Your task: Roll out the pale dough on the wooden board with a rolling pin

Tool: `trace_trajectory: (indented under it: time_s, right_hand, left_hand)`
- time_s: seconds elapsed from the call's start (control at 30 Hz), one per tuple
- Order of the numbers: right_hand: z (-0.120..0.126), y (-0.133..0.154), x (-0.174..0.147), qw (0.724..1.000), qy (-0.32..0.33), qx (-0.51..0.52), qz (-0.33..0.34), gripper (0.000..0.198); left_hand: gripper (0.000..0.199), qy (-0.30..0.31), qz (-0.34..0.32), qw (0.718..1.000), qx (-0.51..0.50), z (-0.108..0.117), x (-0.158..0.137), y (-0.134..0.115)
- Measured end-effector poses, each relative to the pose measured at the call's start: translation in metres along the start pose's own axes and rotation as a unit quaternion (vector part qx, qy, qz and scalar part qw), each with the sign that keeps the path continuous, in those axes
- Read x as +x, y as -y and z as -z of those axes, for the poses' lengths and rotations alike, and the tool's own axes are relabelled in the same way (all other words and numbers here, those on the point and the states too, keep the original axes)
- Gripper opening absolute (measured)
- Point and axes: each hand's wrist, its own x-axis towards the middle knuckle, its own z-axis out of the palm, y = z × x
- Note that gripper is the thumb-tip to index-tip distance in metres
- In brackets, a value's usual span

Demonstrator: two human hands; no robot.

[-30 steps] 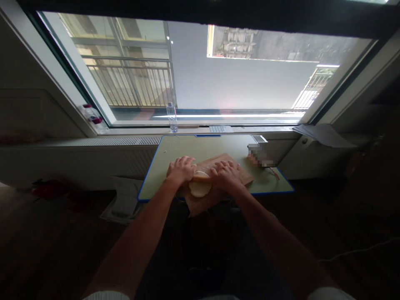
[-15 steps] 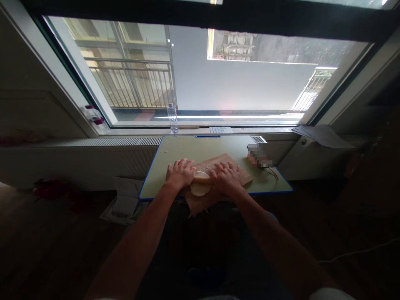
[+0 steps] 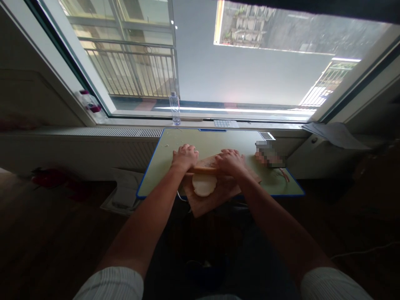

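Note:
Both my hands are on a wooden rolling pin (image 3: 204,171), which lies crosswise over a wooden board (image 3: 215,193). My left hand (image 3: 185,157) is closed over the pin's left end, and my right hand (image 3: 231,161) grips the right end. Just on the near side of the pin, a pale, roundish flat piece of dough (image 3: 204,185) rests on the board. The dough's far edge meets the pin. Skewed on the table, the board reaches out past its near edge.
The board lies on a pale green table (image 3: 156,166) with a blue rim. A blurred-out object (image 3: 269,154) sits at its right. A clear bottle (image 3: 175,109) stands on the window sill, with another bottle (image 3: 90,102) further left. Papers (image 3: 336,134) lie to the right.
The rolling pin has moved away from me with both hands, from over the dough to its far edge. More of the dough now shows. The camera view has tilted down.

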Motion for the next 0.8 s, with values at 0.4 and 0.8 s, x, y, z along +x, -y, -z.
trace_trajectory:
  time_s: [0.4,0.8]
  right_hand:
    - [-0.003,0.001,-0.054,0.999,-0.029,-0.036,0.022,0.063]
    - [-0.011,0.004,-0.093,0.995,-0.07,-0.059,0.04,0.06]
  left_hand:
    - [0.05,-0.022,-0.018,1.0,0.004,-0.002,-0.045,0.002]
    - [0.053,-0.041,-0.002,0.999,0.019,-0.008,-0.088,0.004]
